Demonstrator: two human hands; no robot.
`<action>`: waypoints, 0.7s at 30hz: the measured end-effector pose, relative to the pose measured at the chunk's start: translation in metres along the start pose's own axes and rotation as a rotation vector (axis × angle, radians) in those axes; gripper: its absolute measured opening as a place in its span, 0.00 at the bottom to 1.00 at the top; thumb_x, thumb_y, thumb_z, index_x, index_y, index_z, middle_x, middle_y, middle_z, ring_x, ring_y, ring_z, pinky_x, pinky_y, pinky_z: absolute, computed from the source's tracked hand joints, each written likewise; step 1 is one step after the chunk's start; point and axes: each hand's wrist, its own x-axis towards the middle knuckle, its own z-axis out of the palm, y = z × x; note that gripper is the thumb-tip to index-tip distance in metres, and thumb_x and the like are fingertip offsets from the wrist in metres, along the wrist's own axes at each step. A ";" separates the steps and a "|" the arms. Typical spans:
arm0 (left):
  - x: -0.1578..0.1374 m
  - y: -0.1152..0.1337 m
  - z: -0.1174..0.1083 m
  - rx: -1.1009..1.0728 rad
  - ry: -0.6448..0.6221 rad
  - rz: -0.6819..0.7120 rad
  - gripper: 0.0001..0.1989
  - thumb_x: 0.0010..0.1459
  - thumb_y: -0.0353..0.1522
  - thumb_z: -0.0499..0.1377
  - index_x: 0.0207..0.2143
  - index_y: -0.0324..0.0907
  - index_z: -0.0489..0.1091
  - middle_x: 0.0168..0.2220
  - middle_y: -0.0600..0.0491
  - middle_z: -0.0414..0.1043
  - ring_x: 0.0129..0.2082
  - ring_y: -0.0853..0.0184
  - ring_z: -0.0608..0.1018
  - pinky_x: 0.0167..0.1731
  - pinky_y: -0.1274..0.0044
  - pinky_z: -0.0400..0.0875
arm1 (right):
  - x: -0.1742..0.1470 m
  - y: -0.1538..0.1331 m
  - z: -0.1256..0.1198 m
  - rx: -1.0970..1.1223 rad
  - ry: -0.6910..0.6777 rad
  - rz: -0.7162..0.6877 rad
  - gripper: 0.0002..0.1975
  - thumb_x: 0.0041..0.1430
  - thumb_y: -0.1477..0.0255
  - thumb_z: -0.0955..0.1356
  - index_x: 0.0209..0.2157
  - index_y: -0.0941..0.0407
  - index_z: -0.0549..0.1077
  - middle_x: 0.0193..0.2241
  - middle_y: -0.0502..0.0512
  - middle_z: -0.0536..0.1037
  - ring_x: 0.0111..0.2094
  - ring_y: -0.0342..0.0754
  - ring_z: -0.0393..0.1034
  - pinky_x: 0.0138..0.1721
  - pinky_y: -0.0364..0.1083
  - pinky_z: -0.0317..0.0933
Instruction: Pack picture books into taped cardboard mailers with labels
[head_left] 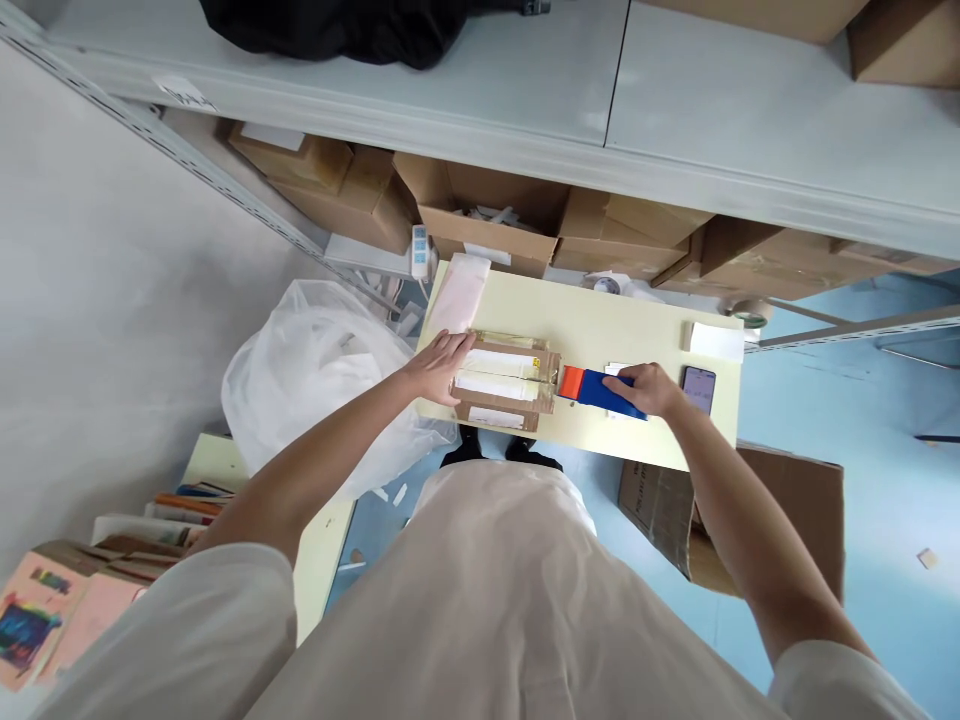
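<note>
A small cardboard box [506, 408] with white labels and clear tape lies on the pale yellow table. My left hand [442, 365] rests against its left end, with the fingers stretched out and apart. My right hand [643, 388] is wrapped round a blue and orange tape dispenser [604, 391]. The dispenser's orange end points at the right end of the box, close to the taped edge. Whether it touches the box I cannot tell.
A pale padded packet [461, 290] lies on the table [562, 290] at back left. A phone [698, 388] and a white stack [716, 342] are at right. A plastic bag [315, 370] stands left, an open carton [787, 510] right. A shelf [450, 110] overhangs the back.
</note>
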 end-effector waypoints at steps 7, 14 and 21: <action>0.030 0.058 -0.004 0.059 -0.116 -0.071 0.64 0.39 0.56 0.59 0.65 0.27 0.31 0.67 0.34 0.32 0.66 0.47 0.36 0.61 0.59 0.27 | 0.024 0.014 0.030 0.108 0.009 -0.044 0.25 0.54 0.50 0.60 0.19 0.56 0.70 0.17 0.51 0.70 0.23 0.44 0.65 0.26 0.42 0.56; 0.094 0.131 0.011 -0.034 -0.046 -0.005 0.61 0.43 0.56 0.56 0.65 0.26 0.32 0.67 0.36 0.30 0.67 0.49 0.34 0.61 0.60 0.24 | 0.032 0.029 0.046 0.234 0.018 -0.087 0.25 0.53 0.49 0.60 0.15 0.55 0.63 0.14 0.47 0.62 0.19 0.42 0.58 0.24 0.42 0.52; 0.094 0.127 0.010 -0.039 -0.045 -0.017 0.57 0.46 0.54 0.56 0.65 0.27 0.34 0.67 0.37 0.33 0.67 0.51 0.39 0.62 0.61 0.28 | 0.015 0.072 0.043 0.329 -0.076 -0.082 0.27 0.52 0.47 0.61 0.15 0.55 0.63 0.13 0.46 0.60 0.17 0.41 0.56 0.21 0.42 0.50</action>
